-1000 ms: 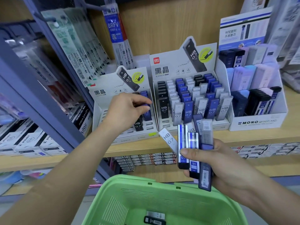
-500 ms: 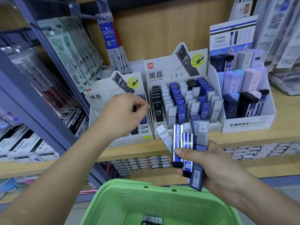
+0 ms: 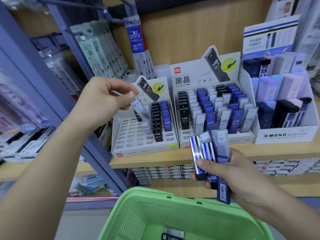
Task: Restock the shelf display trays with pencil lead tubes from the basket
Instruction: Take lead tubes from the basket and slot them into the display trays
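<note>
Left hand point(image 3: 102, 103), lifted off the left tray point(image 3: 131, 137), now pinches a clear tube point(image 3: 140, 110); right hand point(image 3: 239, 172) still grips its tube bundle point(image 3: 220, 146).

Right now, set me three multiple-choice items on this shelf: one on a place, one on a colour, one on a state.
1. Where does the sparsely filled display tray stand, relative to the fuller tray?
A. To its right
B. To its left
C. Behind it

2. What colour is the basket?
A. Red
B. Grey
C. Green

3. What is the left hand doing?
A. Pinching a white tube
B. Hanging idle and empty
C. Gripping the basket rim

Answers: 1 B, its many bare slots lie left of the packed rows. 2 C, its slotted plastic walls are bright green. 3 A, thumb and fingertips close on the tube marked 0.7.
</note>
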Demonstrator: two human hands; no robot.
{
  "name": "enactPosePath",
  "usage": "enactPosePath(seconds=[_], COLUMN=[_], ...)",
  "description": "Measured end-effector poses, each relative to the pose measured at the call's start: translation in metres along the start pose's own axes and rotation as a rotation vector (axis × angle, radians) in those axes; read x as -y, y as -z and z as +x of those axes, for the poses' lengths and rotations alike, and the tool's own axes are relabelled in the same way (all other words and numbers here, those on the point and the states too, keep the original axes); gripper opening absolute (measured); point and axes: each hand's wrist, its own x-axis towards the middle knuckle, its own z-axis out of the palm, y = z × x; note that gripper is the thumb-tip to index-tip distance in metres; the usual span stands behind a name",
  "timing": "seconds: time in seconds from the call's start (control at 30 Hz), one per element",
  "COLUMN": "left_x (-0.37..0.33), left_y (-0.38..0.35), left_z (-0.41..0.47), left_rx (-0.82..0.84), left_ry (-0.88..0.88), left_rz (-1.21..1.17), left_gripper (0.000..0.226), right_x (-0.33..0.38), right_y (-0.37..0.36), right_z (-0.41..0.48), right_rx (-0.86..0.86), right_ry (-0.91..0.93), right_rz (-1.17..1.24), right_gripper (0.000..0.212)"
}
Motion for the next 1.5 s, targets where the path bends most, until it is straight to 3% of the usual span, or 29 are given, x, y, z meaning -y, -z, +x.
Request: enactPosePath(seconds=[0.13, 0.23, 0.4, 0.57, 0.73, 1.07, 1.2, 1.37, 1.43, 1.5], left_x=[0.023, 0.039, 0.052, 0.051, 0.051, 0.057, 0.058, 0.049, 0.029, 0.004], left_y=[-0.003, -0.018, -0.029, -0.028, -0.029, -0.031, -0.039, -0.041, -0.045, -0.053], left_z=[-0.003, -0.006, -0.009, -0.009, -0.007, -0.008, -0.010, -0.013, -0.021, -0.034], left_rx=[0.076, 0.130, 0.099, 0.159, 0.217, 0.087, 0.142, 0.082, 0.071, 0.257], left_ry=[0.009, 0.009, -0.042, -0.074, -0.054, -0.036, -0.105, -0.251, -0.242, -0.169], left_rz=[0.259, 0.281, 0.255, 0.306, 0.331, 0.231, 0.310, 0.419, 0.305, 0.106], left_gripper=[0.008, 0.012, 0.014, 0.015, 0.017, 0.009, 0.009, 0.006, 0.007, 0.007], right_x=[-0.006, -0.009, -0.009, -0.011, -0.013, -0.012, -0.011, -0.006, -0.003, 0.000], right_y=[-0.005, -0.008, -0.011, -0.012, -0.012, -0.012, -0.014, -0.014, -0.014, -0.014], right_z=[0.004, 0.005, 0.006, 0.008, 0.010, 0.011, 0.009, 0.005, 0.004, 0.004], right_rx=[0.019, 0.023, 0.025, 0.007, 0.003, 0.001, -0.010, -0.029, -0.040, -0.041], right_ry=[0.001, -0.013, -0.043, -0.056, -0.064, -0.069, -0.060, -0.032, -0.014, 0.006], right_rz=[-0.016, -0.010, 0.000, 0.034, 0.055, 0.087, 0.075, 0.087, 0.080, 0.062], right_gripper=[0.009, 0.008, 0.028, 0.015, 0.018, 0.018, 0.016, 0.024, 0.029, 0.031])
